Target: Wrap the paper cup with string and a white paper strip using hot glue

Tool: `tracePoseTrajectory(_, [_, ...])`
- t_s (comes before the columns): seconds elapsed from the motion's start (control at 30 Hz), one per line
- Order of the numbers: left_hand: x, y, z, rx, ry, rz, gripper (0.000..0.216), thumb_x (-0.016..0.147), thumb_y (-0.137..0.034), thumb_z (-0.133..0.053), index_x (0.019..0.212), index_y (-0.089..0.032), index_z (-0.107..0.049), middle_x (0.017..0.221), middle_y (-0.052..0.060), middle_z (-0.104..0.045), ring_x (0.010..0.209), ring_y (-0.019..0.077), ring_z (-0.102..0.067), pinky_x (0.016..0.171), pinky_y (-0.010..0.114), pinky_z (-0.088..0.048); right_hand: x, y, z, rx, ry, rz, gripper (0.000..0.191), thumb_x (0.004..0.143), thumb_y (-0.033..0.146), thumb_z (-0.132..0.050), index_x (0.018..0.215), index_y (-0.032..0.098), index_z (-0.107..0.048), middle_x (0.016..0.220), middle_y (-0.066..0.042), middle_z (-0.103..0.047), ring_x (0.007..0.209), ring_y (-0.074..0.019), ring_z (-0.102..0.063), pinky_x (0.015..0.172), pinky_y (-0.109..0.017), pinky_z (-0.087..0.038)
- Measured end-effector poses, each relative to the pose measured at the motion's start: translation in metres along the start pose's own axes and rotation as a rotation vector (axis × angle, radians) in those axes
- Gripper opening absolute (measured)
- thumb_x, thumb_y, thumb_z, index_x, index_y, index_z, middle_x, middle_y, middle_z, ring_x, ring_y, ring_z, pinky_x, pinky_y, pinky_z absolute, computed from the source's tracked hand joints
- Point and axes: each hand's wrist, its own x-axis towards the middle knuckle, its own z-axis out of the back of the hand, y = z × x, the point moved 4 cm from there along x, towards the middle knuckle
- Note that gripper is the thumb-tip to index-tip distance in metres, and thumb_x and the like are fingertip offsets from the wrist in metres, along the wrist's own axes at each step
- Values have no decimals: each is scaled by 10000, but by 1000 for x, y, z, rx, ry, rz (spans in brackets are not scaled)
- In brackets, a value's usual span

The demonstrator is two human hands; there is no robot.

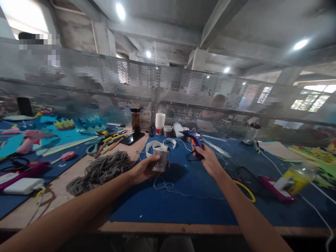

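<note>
Both hands are gripping over the tabletop [183, 206]: left hand [143, 169] clasping a grey cup [160, 159]; right hand [208, 159] closing round a blue glue gun [193, 137].

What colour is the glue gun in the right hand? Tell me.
Blue, with an orange trigger: the glue gun shows clearly in the head view, gripped by the right hand.

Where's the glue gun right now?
In the head view the blue glue gun is right of centre, gripped by the right hand above the blue mat, just right of the cup in the left hand.
</note>
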Motion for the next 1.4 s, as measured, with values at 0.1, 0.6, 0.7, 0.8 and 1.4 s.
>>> tracePoseTrajectory(0.1, [0,1,0,-13,15,-2,423,850,-291,-665,1219,-89,-631,1083,161,-749,989,259,-723,745,288,-569,-8,8,-10,107,66,-5,415,786,535,-731,989,203,-587,905,-5,-636,653,-104,-589,581,-229,-485])
tracePoseTrajectory(0.6, [5,5,9,-35,28,12,410,837,-317,-656,1178,-90,-648,998,150,-752,923,263,-715,777,328,-541,-32,13,-39,53,186,15,280,857,416,-698,970,166,-640,510,77,-501,443,-98,-456,487,-237,-385])
tracePoseTrajectory(0.7, [6,6,7,45,-9,-37,385,835,-303,-683,1159,-96,-656,1022,138,-741,927,239,-702,839,322,-529,-37,15,-42,-94,179,69,260,887,422,-652,928,166,-664,505,66,-502,448,-111,-484,505,-250,-410])
tracePoseTrajectory(0.8, [8,2,2,166,-11,-162,422,812,-323,-729,1176,-134,-630,1000,113,-721,878,235,-690,743,303,-520,-44,18,-44,-296,129,93,311,902,479,-621,878,177,-691,475,48,-511,453,-134,-513,508,-263,-422])
tracePoseTrajectory(1.4, [3,-3,1,495,-228,-325,487,758,-402,-776,1139,-175,-576,1009,58,-654,872,207,-612,718,286,-480,-68,27,-61,-934,111,583,293,989,488,-515,928,216,-607,695,-11,-672,601,-154,-630,582,-239,-372])
